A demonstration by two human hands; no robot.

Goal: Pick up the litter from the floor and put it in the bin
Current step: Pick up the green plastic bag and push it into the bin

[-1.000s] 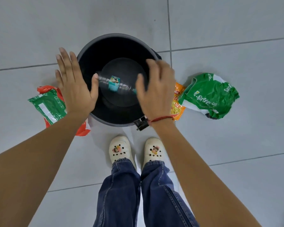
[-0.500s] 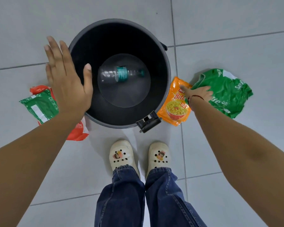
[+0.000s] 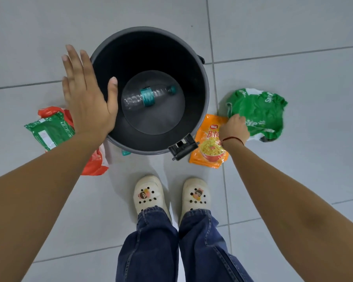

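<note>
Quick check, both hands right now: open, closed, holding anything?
Left hand: open, fingers spread flat above the black round bin's rim, holding nothing.
Right hand: curled down at the crumpled green plastic bag; whether it grips cannot be told.

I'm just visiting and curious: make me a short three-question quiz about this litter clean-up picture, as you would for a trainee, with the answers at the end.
1. True or false: the plastic bottle already lies inside the bin.
2. Which hand reaches down to the litter on the floor: (a) the left hand or (b) the right hand?
3. What colour is the snack packet lying between the bin and the green wrapper?

Key
1. True; it lies on its side on the bin's bottom.
2. (b); its fingers are where the snack packet and green wrapper meet, while the left hand is spread open over the bin's rim.
3. Orange.
</note>
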